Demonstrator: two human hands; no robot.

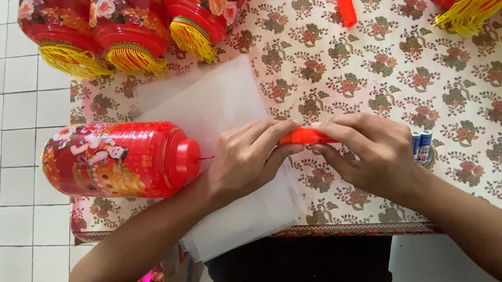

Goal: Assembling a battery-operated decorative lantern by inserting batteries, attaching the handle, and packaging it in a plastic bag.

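My left hand [249, 156] and my right hand [373, 149] both pinch a short orange-red plastic stick [303, 137] over the floral tablecloth [452, 87]. A thin red cord runs from under my left hand to the cap of a red lantern [117, 157] lying on its side at the table's left edge. The lantern rests partly on a stack of clear plastic bags [218, 104]. My left forearm crosses the bags.
Three more red lanterns with yellow tassels [122, 12] lie at the back left. Another orange stick [344, 4] lies at the top centre. Two small blue-and-white batteries [421, 145] stand beside my right hand. Yellow tassels [472, 12] show at top right. White floor tiles [0, 135] lie left.
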